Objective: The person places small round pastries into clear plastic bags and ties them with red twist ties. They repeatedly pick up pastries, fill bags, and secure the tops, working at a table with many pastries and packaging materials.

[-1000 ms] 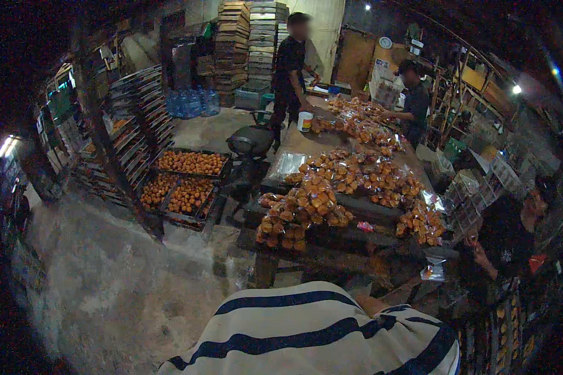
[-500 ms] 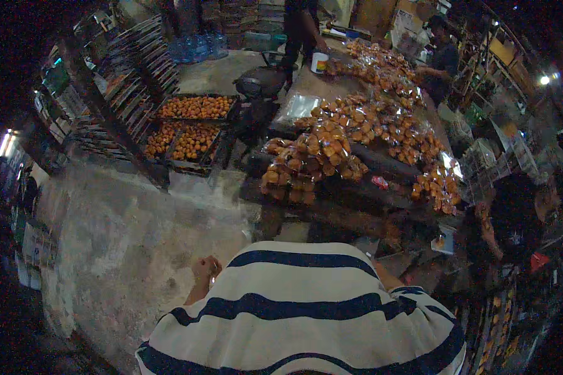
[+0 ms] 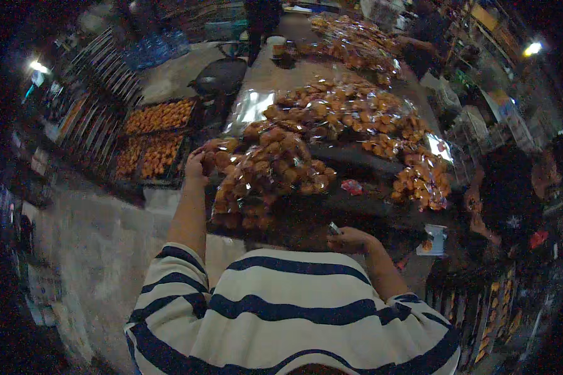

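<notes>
Clear plastic bags of small round brown baked pieces lie heaped along the near end of the table. My left hand reaches to the left edge of this heap, its fingers curled at a bag of baked pieces; the fingertips are partly hidden. Low in front of my body, short of the table edge, my right hand is closed. A small, thin, pale object sticks out between its thumb and fingers; its kind is too small to make out.
More bagged pieces cover the table further back, near a white tub. Trays of loose pieces stand at the left by a dark seat. A person works at the right; others stand at the far end.
My left hand has risen from beside my waist to the bags at the table's left edge. My right hand has come into view with the small object. The view has turned right.
</notes>
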Available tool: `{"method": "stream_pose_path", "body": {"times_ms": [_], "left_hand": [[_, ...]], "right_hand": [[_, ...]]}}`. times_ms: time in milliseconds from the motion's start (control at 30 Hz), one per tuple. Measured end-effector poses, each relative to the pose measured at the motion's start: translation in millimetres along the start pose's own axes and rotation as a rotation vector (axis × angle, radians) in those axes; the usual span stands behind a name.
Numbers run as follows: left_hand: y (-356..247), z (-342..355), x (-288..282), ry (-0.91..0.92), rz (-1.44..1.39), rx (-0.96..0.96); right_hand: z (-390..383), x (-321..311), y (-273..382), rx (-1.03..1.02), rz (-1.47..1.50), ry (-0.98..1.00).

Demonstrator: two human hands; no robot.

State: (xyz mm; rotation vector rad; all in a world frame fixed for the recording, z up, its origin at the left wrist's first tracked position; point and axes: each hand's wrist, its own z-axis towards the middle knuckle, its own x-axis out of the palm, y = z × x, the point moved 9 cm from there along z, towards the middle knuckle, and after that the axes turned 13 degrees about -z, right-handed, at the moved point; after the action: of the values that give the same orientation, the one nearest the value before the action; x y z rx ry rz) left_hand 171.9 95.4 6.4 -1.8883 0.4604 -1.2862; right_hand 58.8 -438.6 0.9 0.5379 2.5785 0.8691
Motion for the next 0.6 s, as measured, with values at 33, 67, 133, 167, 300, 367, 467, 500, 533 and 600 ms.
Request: {"method": "stream_pose_path", "body": {"times_ms": [33, 67, 133, 167, 300, 367, 467, 500, 533, 600], "left_hand": [[16.8, 26.7, 7.2, 0.035, 0.109, -0.039], [35.1, 48.5, 10.9, 0.076, 0.244, -0.050], [68.3, 84.7, 16.2, 0.156, 0.544, -0.018], [82.1, 95.7, 18.2, 0.193, 0.701, 0.017], [99.1, 90.9, 14.0, 0.157, 1.086, 0.050], [89.1, 72.1, 26.7, 0.161, 1.060, 0.075], [60.3, 36.5, 67.7, 0.282, 1.064, 0.289], [62.2, 32.3, 70.8, 0.236, 1.056, 0.220], [57.6, 31.9, 77.3, 0.197, 1.054, 0.227], [53.8, 28.8, 83.4, 0.170, 0.961, 0.195]], "right_hand": [[-1.4, -10.5, 2.6, 0.030, 0.111, 0.048], [-0.7, -17.0, 6.1, 0.040, 0.227, 0.119], [10.0, -66.0, 18.5, -0.051, 0.009, -0.090], [18.1, -85.4, 26.4, -0.100, -0.098, -0.174], [28.7, -183.5, 54.6, -0.357, -0.433, -0.478], [37.3, -239.4, 52.4, -0.231, -0.478, -0.634], [72.8, -291.1, 90.0, -0.296, -0.635, -0.818], [88.4, -297.8, 103.8, -0.344, -0.687, -0.861], [111.9, -297.4, 114.2, -0.336, -0.788, -0.848], [160.3, -303.0, 153.6, -0.416, -0.987, -0.934]]}}
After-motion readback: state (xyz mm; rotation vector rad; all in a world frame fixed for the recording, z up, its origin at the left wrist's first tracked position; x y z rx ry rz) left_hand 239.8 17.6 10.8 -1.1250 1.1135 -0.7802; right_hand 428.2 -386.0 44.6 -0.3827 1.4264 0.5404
